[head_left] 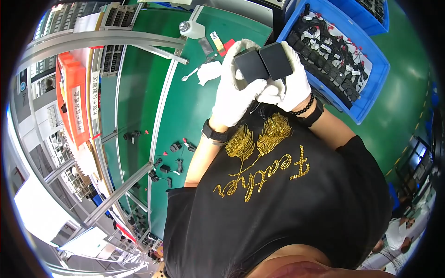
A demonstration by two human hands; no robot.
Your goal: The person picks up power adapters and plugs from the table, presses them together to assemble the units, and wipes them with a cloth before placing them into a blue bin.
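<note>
Both my hands wear white gloves and are raised together in front of my chest. Between the fingers and thumb of my left hand (pixel 230 99) is a black power adapter (pixel 251 66), its flat square face turned up. My right hand (pixel 296 85) grips a second black power adapter (pixel 276 61) from the outer side. The two blocks sit edge to edge, slightly angled to each other. Dark cord shows just below my hands, partly hidden by the gloves.
A blue bin (pixel 378 76) at the right holds many black adapters with cords, white tags and red caps. On the green bench (pixel 232 21) are a white pump bottle (pixel 192 29), a crumpled white cloth (pixel 209 72) and several loose adapters (pixel 164 169). An orange box (pixel 73 99) stands on the metal-framed shelf at left.
</note>
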